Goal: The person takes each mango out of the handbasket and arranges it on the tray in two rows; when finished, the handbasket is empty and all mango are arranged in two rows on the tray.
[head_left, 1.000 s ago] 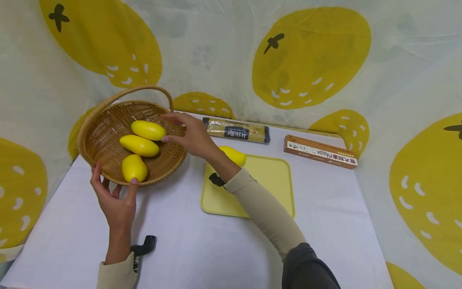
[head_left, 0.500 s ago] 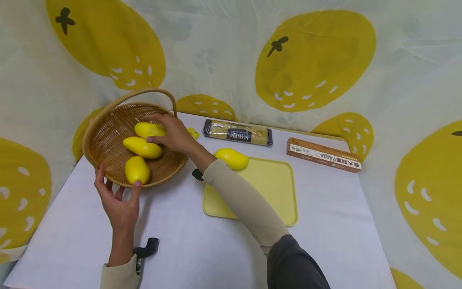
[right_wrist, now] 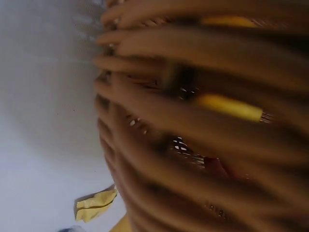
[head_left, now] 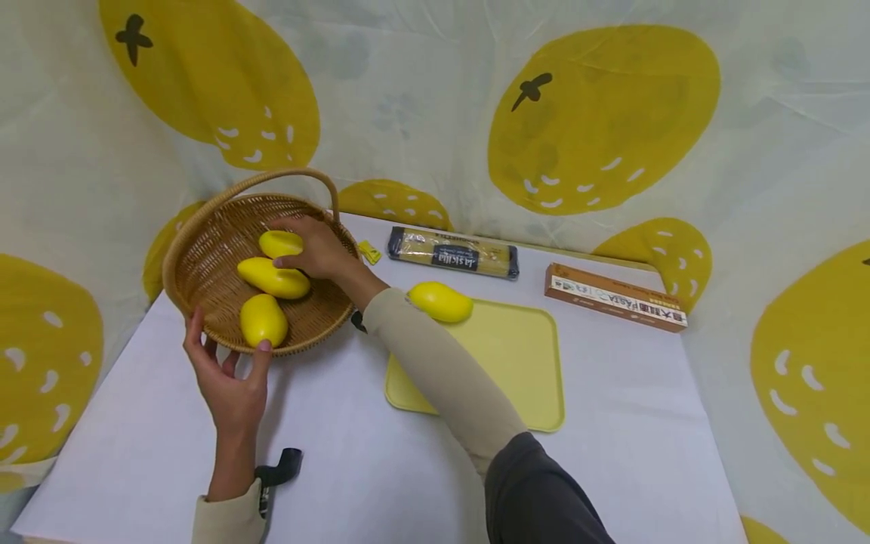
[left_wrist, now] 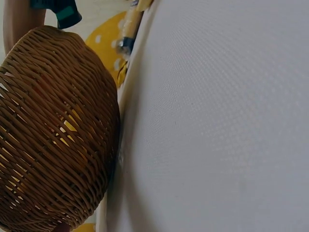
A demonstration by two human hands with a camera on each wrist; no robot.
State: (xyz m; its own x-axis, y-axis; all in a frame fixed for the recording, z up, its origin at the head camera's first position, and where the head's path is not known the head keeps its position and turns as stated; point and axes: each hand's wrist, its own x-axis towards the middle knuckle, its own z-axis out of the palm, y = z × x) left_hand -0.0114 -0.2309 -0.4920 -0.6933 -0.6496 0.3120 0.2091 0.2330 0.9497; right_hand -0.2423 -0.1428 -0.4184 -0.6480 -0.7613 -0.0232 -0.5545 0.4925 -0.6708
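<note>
A brown wicker basket point(head_left: 207, 283) with an arched handle is tilted toward me at the left in the head view. My left hand point(head_left: 233, 389) holds its front rim, thumb over the edge near a yellow mango point(head_left: 263, 320). Inside, a second mango point(head_left: 273, 278) lies in the middle. My right hand point(head_left: 316, 248) reaches over the right rim and grips the rearmost mango point(head_left: 280, 243), covering its right end. In the left wrist view the basket's woven underside point(left_wrist: 53, 125) fills the left. Blurred basket weave point(right_wrist: 193, 130) blocks most of the right wrist view.
Another mango point(head_left: 442, 302) lies at the back left of a pale yellow tray point(head_left: 526, 370), partly under my right forearm. Along the back are a spaghetti packet point(head_left: 454, 253) and a brown pasta box point(head_left: 615, 297). A small yellow sachet point(head_left: 369, 252) lies right of the basket.
My right hand has moved left from the basket's right rim, deeper inside, and closed round the rearmost mango. The left hand keeps its hold; the whole view shifts slightly.
</note>
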